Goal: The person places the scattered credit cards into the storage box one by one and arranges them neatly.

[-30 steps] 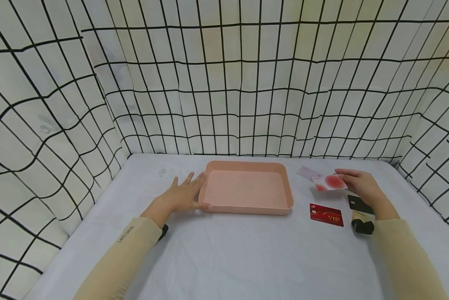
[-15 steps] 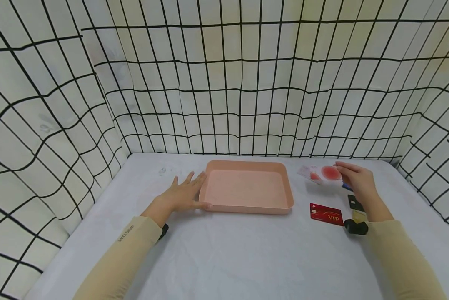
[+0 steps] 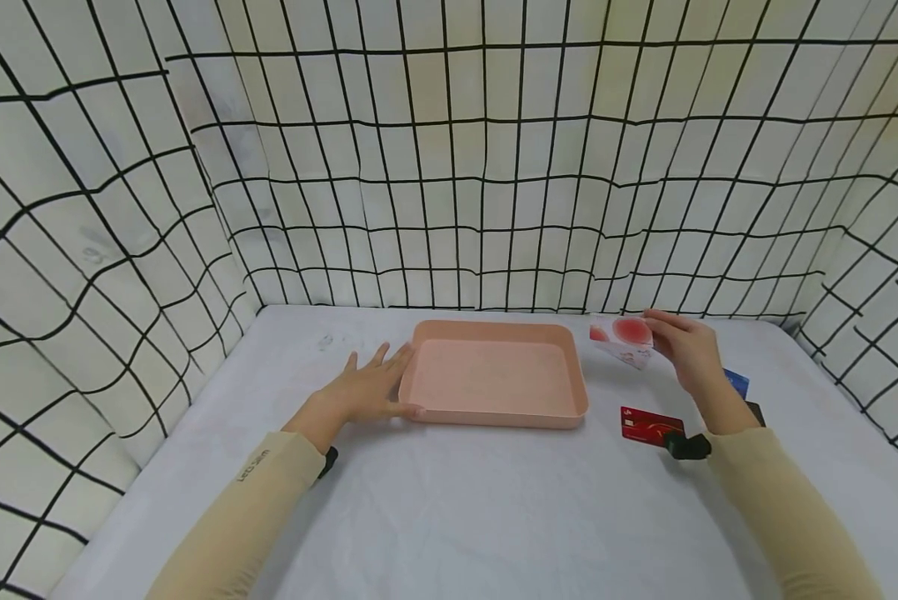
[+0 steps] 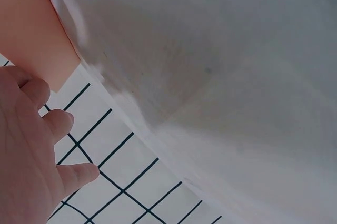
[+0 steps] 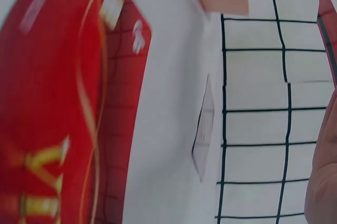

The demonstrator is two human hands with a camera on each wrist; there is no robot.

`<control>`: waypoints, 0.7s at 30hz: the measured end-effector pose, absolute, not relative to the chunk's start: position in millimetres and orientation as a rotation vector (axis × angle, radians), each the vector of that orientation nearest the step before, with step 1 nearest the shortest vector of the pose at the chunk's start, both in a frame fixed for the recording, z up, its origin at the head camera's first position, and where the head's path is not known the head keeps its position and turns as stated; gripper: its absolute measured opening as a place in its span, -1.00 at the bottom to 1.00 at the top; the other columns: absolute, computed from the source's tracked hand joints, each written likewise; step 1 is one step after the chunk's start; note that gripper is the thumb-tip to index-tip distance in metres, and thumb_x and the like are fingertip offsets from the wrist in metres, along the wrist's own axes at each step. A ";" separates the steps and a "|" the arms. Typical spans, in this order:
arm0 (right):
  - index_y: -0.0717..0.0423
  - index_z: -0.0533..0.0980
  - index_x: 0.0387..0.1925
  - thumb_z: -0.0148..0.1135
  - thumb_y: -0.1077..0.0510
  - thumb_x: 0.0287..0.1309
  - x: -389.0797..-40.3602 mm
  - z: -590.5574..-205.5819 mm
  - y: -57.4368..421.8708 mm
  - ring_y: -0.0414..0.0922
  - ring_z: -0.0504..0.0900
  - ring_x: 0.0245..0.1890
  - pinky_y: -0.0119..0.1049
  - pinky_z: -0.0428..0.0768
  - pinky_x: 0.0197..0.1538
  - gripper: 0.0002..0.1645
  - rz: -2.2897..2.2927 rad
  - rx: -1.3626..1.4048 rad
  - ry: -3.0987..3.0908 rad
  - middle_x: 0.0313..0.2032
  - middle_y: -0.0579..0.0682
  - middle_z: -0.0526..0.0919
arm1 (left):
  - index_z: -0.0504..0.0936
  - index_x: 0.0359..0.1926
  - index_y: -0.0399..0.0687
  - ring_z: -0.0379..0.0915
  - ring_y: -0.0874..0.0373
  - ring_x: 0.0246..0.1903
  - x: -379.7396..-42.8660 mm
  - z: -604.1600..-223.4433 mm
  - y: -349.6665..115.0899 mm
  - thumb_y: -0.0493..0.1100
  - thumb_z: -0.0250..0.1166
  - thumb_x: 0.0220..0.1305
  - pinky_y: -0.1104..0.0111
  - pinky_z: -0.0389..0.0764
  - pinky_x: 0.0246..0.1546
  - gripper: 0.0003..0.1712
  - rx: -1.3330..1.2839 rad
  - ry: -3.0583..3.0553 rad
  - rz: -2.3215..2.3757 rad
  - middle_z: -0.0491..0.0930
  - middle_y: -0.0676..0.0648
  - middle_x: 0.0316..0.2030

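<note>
My left hand rests against the left side of a shallow pink tray, fingers spread. In the left wrist view its fingertips are at the tray's edge. My right hand pinches a white card with red circles by its right end, above the table to the tray's right. Below and partly behind it lies a pale pinkish card, seen edge-on in the right wrist view. Nearer me, a red card is partly covered by the black wrist strap; its gold VIP lettering shows in the right wrist view.
A blue card and a dark card show beside my right forearm, mostly hidden by it. White walls with a black grid enclose the white-covered table at the back and sides.
My right hand has carried the white card with red circles left and slightly up, toward the tray. The blue card has come into view behind the wrist. My left hand has stayed put.
</note>
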State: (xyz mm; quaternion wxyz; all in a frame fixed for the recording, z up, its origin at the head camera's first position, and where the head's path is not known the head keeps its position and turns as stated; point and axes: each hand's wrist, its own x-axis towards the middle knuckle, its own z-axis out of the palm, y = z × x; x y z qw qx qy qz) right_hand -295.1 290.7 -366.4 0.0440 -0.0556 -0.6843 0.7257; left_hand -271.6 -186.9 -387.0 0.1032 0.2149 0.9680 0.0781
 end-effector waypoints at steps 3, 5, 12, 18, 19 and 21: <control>0.30 0.32 0.46 0.22 0.10 0.46 -299.3 -364.3 281.7 -0.40 0.64 -0.14 -0.60 0.58 -0.06 -0.33 2.227 -0.179 -2.100 -0.13 -0.29 0.61 | -0.17 0.65 -0.14 -0.34 -0.23 0.58 -272.0 -387.0 -186.9 0.50 0.21 0.27 -0.38 -0.29 0.40 0.28 0.635 2.856 0.236 -0.16 -0.13 0.63; 0.28 0.35 0.45 0.24 0.09 0.45 -302.5 -363.5 276.0 -0.37 0.63 -0.13 -0.59 0.58 -0.05 -0.33 2.232 -0.185 -2.100 -0.13 -0.28 0.62 | -0.16 0.65 -0.14 -0.34 -0.24 0.58 -272.2 -386.7 -187.0 0.51 0.21 0.27 -0.39 -0.29 0.40 0.29 0.636 2.855 0.237 -0.16 -0.13 0.63; 0.26 0.37 0.44 0.25 0.04 0.45 -310.8 -363.1 257.7 -0.35 0.63 -0.13 -0.60 0.59 -0.06 -0.33 2.152 -0.174 -2.189 -0.14 -0.27 0.62 | -0.17 0.65 -0.15 -0.33 -0.24 0.58 -272.5 -385.5 -187.4 0.51 0.21 0.27 -0.40 -0.28 0.40 0.29 0.638 2.856 0.232 -0.15 -0.14 0.63; 0.25 0.40 0.42 0.24 0.06 0.46 -315.1 -361.2 244.7 -0.35 0.65 -0.14 -0.56 0.60 -0.04 -0.36 2.124 -0.147 -2.270 -0.09 -0.22 0.62 | -0.16 0.65 -0.14 -0.34 -0.24 0.58 -272.1 -385.5 -187.3 0.52 0.21 0.26 -0.40 -0.29 0.40 0.30 0.639 2.851 0.236 -0.15 -0.14 0.63; 0.27 0.39 0.42 0.24 0.07 0.46 -315.8 -360.9 243.2 -0.35 0.66 -0.15 -0.55 0.60 -0.04 -0.37 2.135 -0.141 -2.269 -0.11 -0.23 0.63 | -0.17 0.65 -0.14 -0.34 -0.23 0.58 -272.1 -385.5 -187.3 0.52 0.21 0.26 -0.40 -0.30 0.40 0.30 0.638 2.849 0.237 -0.16 -0.14 0.63; 0.29 0.38 0.42 0.22 0.10 0.47 -317.1 -359.9 239.6 -0.35 0.67 -0.18 -0.53 0.61 -0.04 -0.38 2.146 -0.116 -2.279 -0.13 -0.24 0.63 | -0.17 0.65 -0.14 -0.35 -0.23 0.58 -272.2 -385.3 -187.2 0.52 0.21 0.26 -0.39 -0.31 0.40 0.30 0.636 2.847 0.238 -0.16 -0.14 0.63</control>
